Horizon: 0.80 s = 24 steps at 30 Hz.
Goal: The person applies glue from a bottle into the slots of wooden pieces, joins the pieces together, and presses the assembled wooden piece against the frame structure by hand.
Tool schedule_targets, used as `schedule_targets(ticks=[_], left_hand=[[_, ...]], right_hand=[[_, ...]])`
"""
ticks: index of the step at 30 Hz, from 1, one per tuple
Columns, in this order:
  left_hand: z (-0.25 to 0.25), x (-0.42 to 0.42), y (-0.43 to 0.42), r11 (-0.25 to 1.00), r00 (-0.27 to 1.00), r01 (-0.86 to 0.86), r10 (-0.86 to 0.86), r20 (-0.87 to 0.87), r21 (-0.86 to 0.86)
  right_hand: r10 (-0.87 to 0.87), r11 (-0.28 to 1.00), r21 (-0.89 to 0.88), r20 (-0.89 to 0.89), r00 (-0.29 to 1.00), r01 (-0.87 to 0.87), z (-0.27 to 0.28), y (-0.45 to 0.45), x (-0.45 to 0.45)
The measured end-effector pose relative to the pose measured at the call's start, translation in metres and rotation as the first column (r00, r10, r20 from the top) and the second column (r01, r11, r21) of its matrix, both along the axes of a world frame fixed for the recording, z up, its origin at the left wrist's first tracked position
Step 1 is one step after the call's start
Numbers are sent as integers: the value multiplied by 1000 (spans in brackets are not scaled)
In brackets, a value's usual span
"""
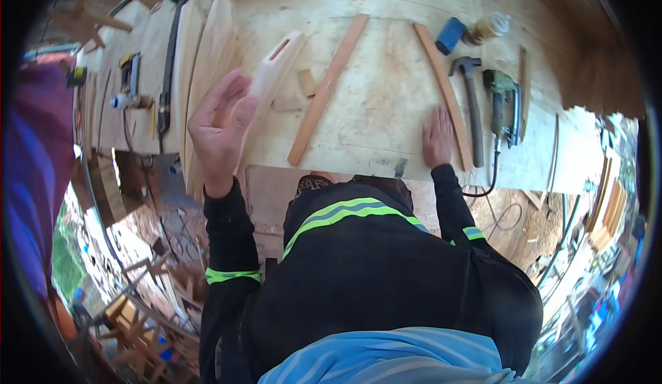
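Plywood forms the counter (393,143), where a pale, slotted wooden piece (283,52) lies at an angle beside the person's left hand (219,132). That hand is raised, its fingers curved and its thumb spread apart from them; whether it touches the piece cannot be told. The right hand (437,139) rests flat near the counter's front edge, fingers straight and close together, just beside a reddish-brown right strip (442,84). A similar left strip (329,87) slants between the hands. Right of the right strip lie a claw hammer (473,101) and a pneumatic nailer (499,98).
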<state>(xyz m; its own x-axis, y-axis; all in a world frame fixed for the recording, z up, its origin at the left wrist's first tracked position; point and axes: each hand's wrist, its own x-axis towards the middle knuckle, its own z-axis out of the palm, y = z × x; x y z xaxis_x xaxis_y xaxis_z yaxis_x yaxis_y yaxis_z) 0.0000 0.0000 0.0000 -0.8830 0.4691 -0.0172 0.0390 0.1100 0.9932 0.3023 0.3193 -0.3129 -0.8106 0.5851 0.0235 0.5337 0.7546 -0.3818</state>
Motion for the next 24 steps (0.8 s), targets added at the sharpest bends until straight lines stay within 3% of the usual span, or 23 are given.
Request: schedule_targets(ticks=[2, 3, 5, 7, 8, 10, 11, 13, 14, 16, 17, 19, 21, 22, 23, 24], left_hand=[[-68, -51, -38, 940, 988, 4, -57, -147, -340], [-125, -86, 3, 954, 965, -38, -42, -259, -296], [-150, -96, -20, 783, 943, -33, -183, -280, -621], [-193, -116, -40, 627, 939, 12, -275, -207, -779], [-196, -118, -37, 641, 943, 72, -294, -158, -764], [-221, -124, -35, 704, 953, 207, -303, -24, -680], [-242, -130, -36, 749, 955, 271, -289, 70, -605], [-251, -125, -34, 743, 953, 288, -286, 102, -604], [-249, -125, -33, 733, 961, 266, -251, 115, -626], [-226, -106, -28, 742, 957, 265, -278, 76, -615], [-210, -95, -27, 749, 952, 265, -304, 40, -608], [-175, -74, -25, 742, 949, 291, -306, 80, -604], [-162, -45, -27, 741, 928, 347, -360, 96, -575], [-159, -30, -31, 743, 922, 349, -382, 67, -571], [-150, -12, -32, 733, 924, 350, -371, 89, -583], [-144, 3, -30, 726, 929, 345, -356, 104, -595]], right_hand=[[-89, 994, -49, 79, 993, 93, 8, -56, 66], [-150, 987, 63, 20, 988, 149, 11, 11, 71], [-315, 949, 2, 111, 943, 317, 33, -48, 134], [-476, 878, 23, 145, 867, 478, 46, -82, 166], [-571, 816, 88, -31, 820, 572, 60, -90, 164], [-724, 685, -83, -181, 665, 724, 75, -78, 159], [-817, 574, -251, -231, 528, 779, 95, -72, 140], [-875, 478, -663, -309, 371, 575, 114, -44, 118], [-909, 388, -820, -267, 319, 421, 127, -31, 99], [-952, 162, -987, -154, 265, 9, 141, 7, 65], [-961, 29, -976, -87, 264, -217, 139, 32, 48], [-950, -152, -867, -4, 312, -475, 127, 88, 8], [-889, -411, -525, 52, 454, -745, 111, 145, -31], [-886, -463, -370, 169, 431, -806, 110, 165, -56], [-877, -477, -326, 111, 468, -816, 86, 194, -72], [-870, -491, -294, 196, 452, -820, 84, 209, -87]])
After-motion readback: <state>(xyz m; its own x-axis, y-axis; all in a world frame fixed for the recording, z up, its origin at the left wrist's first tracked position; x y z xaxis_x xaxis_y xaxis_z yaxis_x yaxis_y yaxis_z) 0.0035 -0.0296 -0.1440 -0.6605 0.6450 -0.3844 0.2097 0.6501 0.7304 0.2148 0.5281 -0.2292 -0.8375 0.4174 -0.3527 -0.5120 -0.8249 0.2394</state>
